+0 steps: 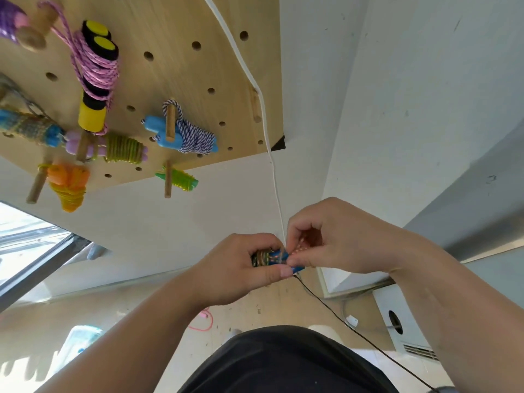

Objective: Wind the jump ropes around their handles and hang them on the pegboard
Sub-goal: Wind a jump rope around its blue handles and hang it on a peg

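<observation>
Centre of frame: we see left hand [241, 268] gripping blue handles [296, 268] wound with dark-gold rope [262, 258], fingers curled round bundle; right hand [326, 245] fingers pinching rope end just beside handle tip. Upper left: pegboard [170, 24] carries wound bundles on pegs: pink-purple rope [96, 69], blue-white rope [192, 137], green rope [178, 178], orange rope [68, 182]. White cable [263, 109] runs down past pegboard edge towards hands. Loose pink cord [204, 321] on floor, lower centre
</observation>
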